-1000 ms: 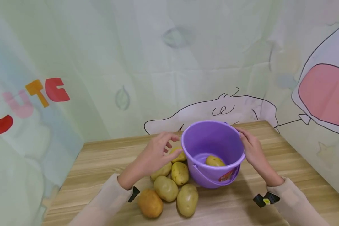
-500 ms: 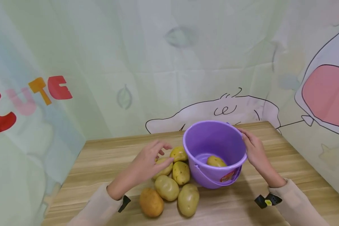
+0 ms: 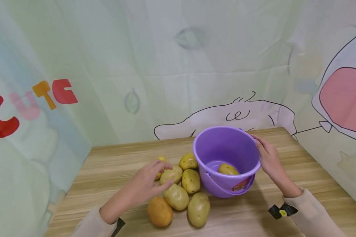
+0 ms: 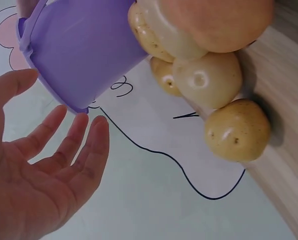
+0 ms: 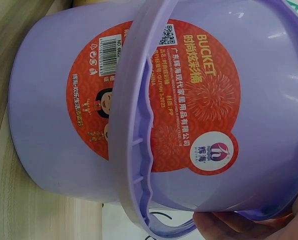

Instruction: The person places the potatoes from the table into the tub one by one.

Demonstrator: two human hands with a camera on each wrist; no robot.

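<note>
A purple bucket [image 3: 215, 186] stands on the table, its mouth leaning toward me, with one potato [image 3: 228, 169] at the bottom. My right hand [image 3: 269, 158] grips its right rim, thumb at the edge and fingers on the outer side. Several yellowish potatoes [image 3: 191, 181] lie close together left of the bucket, beside an orange-brown potato-like one [image 3: 160, 211]. Over their left side hovers my left hand [image 3: 143, 181], fingers loosely bent and holding nothing. It partly hides a farther potato [image 3: 161, 159]. The left wrist view shows empty space between its thumb and fingers [image 4: 71, 137].
The wooden table [image 3: 112, 158] meets a pale printed cloth [image 3: 136, 65] at the back and sides. The bucket's handle [image 5: 129, 115] hangs down in front of a red label [image 5: 209, 85].
My left hand has drawn away from the bucket, to the left and nearer me. More potatoes show where it was, including the farthest left one. The right hand keeps its hold on the bucket.
</note>
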